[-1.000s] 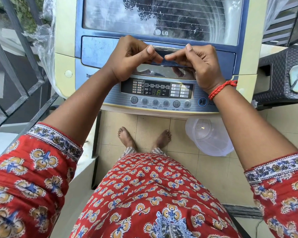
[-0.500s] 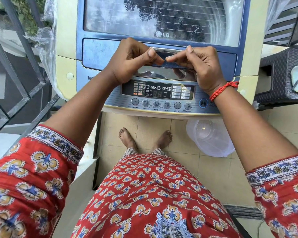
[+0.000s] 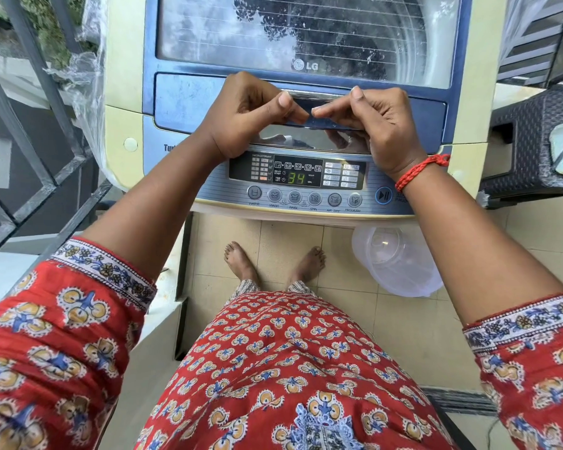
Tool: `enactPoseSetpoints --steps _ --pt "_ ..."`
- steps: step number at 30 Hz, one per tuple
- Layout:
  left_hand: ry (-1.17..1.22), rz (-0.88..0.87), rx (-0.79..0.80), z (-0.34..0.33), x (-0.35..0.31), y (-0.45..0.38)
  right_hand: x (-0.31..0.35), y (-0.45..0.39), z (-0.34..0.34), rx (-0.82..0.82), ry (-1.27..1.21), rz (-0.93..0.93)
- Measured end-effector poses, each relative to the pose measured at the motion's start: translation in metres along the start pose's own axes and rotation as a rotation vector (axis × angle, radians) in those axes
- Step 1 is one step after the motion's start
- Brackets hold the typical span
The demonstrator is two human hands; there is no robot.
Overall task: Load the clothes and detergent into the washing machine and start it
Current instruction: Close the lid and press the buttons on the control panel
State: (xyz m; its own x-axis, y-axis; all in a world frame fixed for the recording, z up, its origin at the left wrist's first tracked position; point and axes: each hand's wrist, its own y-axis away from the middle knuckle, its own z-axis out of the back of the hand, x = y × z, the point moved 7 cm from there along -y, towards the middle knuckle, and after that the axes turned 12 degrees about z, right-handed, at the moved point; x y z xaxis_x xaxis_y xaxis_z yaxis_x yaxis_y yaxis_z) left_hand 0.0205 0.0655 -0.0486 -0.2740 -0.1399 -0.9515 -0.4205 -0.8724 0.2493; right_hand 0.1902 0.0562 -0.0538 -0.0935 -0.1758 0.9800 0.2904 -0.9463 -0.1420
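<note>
Fingers (image 3: 286,103) of our left hand (image 3: 241,115) and of our right hand (image 3: 377,125) curl over the lid handle (image 3: 319,97) of the washing machine (image 3: 127,92), thumbs nearly tip to tip at its middle; both hands look closed on that bar, though how firmly we cannot tell.

We take the control panel (image 3: 298,172) as our landmark, and both wrists cross just above it. Its display (image 3: 296,178) glows 34 beside "TIME LEFT", and under it run the buttons WATER, WASH, RINSE, SPIN, AIR DRY and PROGRAM, with the play/pause button (image 3: 383,195) at its right end.

Beyond the panel the glass lid (image 3: 293,37) lies shut, marked LG; reflections hide whether clothes are inside. We judge loading finished and the cycle set or running. Next, we should let go and, if no water flows, press play/pause.
</note>
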Motion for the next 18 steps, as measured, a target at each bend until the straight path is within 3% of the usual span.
enactPoseSetpoints --steps 18 --pt "-0.039 0.0 -0.025 0.0008 0.0011 -0.0023 -0.0019 0.0017 0.0025 -0.004 0.065 0.038"
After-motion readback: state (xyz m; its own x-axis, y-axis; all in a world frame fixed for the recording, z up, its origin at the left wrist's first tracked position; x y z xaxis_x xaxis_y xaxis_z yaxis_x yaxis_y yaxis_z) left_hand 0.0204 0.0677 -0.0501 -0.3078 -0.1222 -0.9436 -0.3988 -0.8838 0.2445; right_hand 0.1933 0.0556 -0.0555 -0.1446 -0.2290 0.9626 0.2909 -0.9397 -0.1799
